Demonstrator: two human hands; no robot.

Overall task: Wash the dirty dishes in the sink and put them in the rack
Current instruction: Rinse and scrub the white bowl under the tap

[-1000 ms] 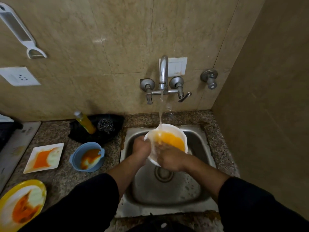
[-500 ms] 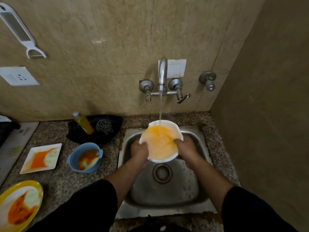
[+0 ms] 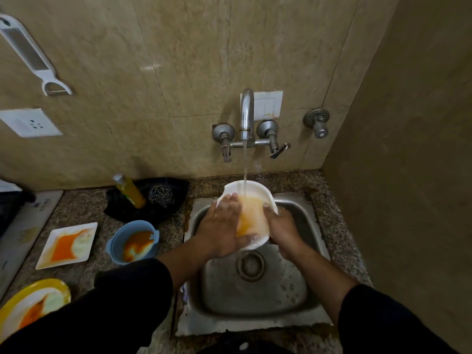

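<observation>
A white bowl (image 3: 255, 195) smeared with orange residue is held over the steel sink (image 3: 255, 290), under the running tap (image 3: 246, 116). My right hand (image 3: 283, 231) grips its right rim, thumb on the inside. My left hand (image 3: 222, 228) lies flat across the bowl's inside with straight fingers, touching the orange film. Water falls into the bowl's far part. On the counter to the left wait a blue bowl (image 3: 132, 242), a white square plate (image 3: 67, 245) and a yellow plate (image 3: 33, 305), all stained orange.
A yellow soap bottle (image 3: 130, 191) and a steel scrubber (image 3: 161, 196) sit on a black cloth (image 3: 153, 213) behind the blue bowl. A wall stands close on the right. A white peeler (image 3: 33, 54) hangs on the tiled wall, with a socket (image 3: 29, 122) below it.
My left hand left the bowl's left rim and moved onto its inside surface. The bowl turned a little and its orange film looks thinner under the water.
</observation>
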